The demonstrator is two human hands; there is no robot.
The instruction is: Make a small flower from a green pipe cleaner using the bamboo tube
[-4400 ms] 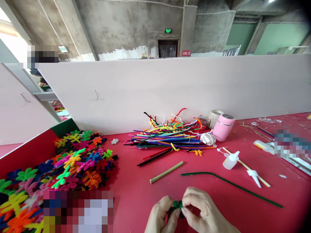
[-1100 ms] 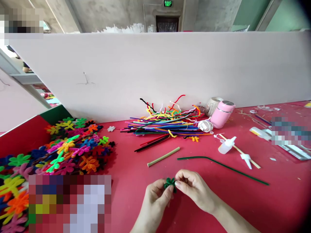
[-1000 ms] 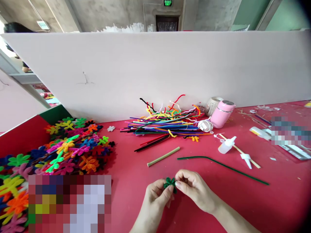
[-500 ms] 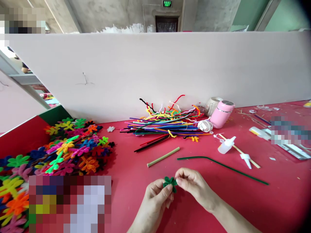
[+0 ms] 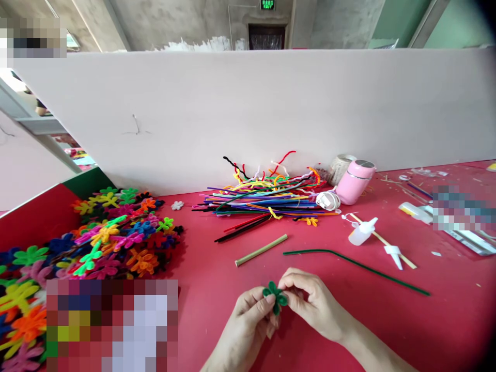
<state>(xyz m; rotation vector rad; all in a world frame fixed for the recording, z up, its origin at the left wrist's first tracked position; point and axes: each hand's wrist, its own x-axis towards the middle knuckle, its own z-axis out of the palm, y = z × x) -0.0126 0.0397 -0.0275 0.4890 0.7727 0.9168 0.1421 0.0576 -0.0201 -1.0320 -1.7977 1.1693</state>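
Fingers of the left hand (image 5: pixel 250 318) are closed in a pinch on one dark-green fuzzy flower (image 5: pixel 276 298), its thumb lying across the middle, while the thumb and forefinger of the right hand (image 5: pixel 313 299) are drawn together on a petal at the flower's right side. Perhaps five petals show, though the thumb hides part of the flower. The two hands hold it just above the near middle of one red table (image 5: pixel 217 294). Past them lie one short greenish stick (image 5: pixel 261 251), on the left, and one long, slightly bent green stem (image 5: pixel 356 265), reaching to the right. At the far middle spreads one heap of many-coloured stems (image 5: pixel 259 199); one orange flower (image 5: pixel 311 222) lies at its near right and one white flower (image 5: pixel 177 205) well to its left. Beside the heap's right end stand one pink cylinder (image 5: pixel 354 183) and one white plug with its coiled cord (image 5: pixel 327 200). Nearer, on the right, are one white squeeze bottle (image 5: pixel 360 232), one thin wooden stick (image 5: pixel 382 241) and one white nozzle (image 5: pixel 394 256) on that stick. Dozens of coloured flowers (image 5: pixel 104 232) fill the left side.
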